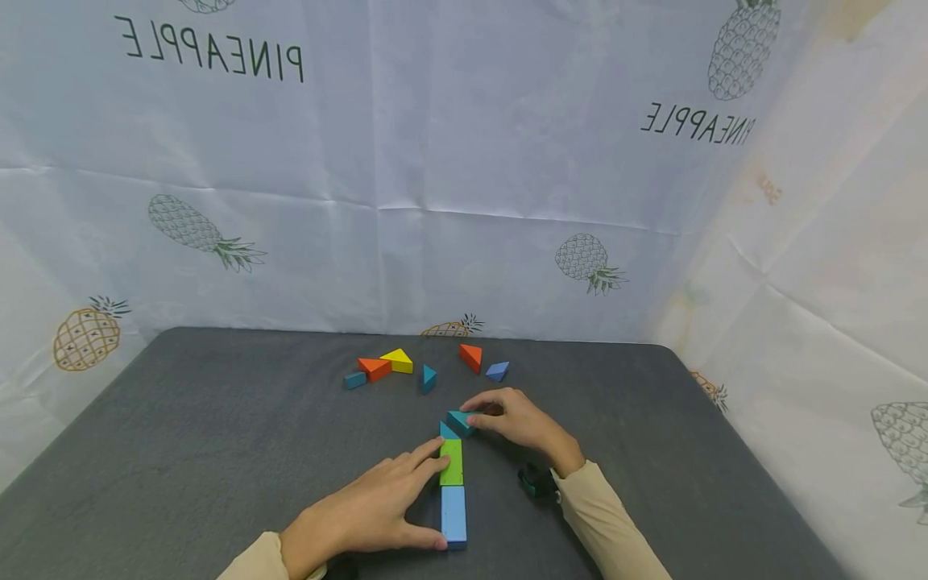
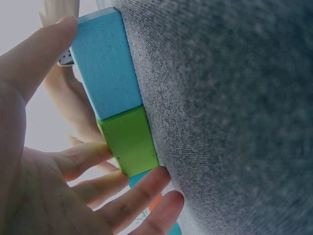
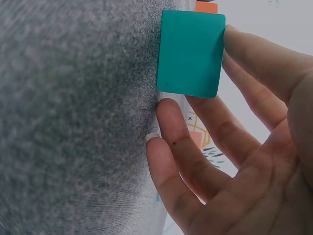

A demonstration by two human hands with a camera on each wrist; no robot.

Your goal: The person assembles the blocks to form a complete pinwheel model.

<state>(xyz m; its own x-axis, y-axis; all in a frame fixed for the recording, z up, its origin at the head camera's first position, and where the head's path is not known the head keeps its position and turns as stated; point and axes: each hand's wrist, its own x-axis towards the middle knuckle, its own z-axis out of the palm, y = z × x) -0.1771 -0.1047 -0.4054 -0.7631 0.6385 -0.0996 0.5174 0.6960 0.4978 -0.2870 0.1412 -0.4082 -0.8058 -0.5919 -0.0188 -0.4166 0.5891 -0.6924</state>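
Observation:
A light blue rectangular block, a green block and a small blue triangular block lie end to end in a row. My left hand rests along the row's left side with its fingers spread. Its thumb touches the near end of the light blue block and its fingertips lie by the green block. At the far end, my right hand pinches a teal triangular block between thumb and fingers. The right wrist view shows that teal block's flat rectangular side, close over the table.
Farther back on the dark grey table lie a red-orange block, a yellow block, a small blue block, a blue triangle, another red-orange triangle and a periwinkle block. A pineapple-print cloth hangs behind.

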